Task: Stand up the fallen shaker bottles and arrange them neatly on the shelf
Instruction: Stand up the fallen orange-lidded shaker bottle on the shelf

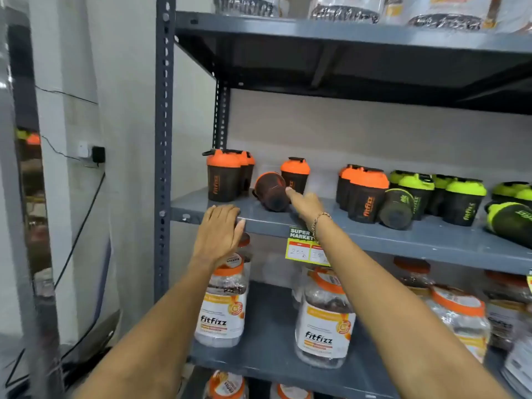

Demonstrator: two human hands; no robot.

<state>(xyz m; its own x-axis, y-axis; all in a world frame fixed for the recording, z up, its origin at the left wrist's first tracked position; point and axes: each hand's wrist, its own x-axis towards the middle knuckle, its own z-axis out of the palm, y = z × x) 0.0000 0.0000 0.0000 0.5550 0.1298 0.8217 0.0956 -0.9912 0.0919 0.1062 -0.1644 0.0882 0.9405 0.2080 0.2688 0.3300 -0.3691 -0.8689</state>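
On the grey middle shelf [374, 240] a dark shaker bottle with an orange lid [270, 191] lies on its side, base toward me. My right hand [305, 204] reaches in and a fingertip touches its right side. My left hand [221, 231] rests flat on the shelf's front edge, fingers apart, holding nothing. Upright orange-lidded shakers stand at the left [224, 175], behind the fallen one [295, 174] and in the middle [367, 194]. A green-lidded shaker [397, 208] lies tipped, base toward me. Another green-lidded one [511, 221] lies at the far right among upright green ones [463, 201].
A grey perforated upright post [164, 139] frames the shelf's left side. A yellow price tag [305, 246] hangs from the shelf edge. Large Fitfizz jars [325, 321] fill the shelf below, and wrapped containers [345, 12] sit on the shelf above. A wall socket with cable [92, 154] is left.
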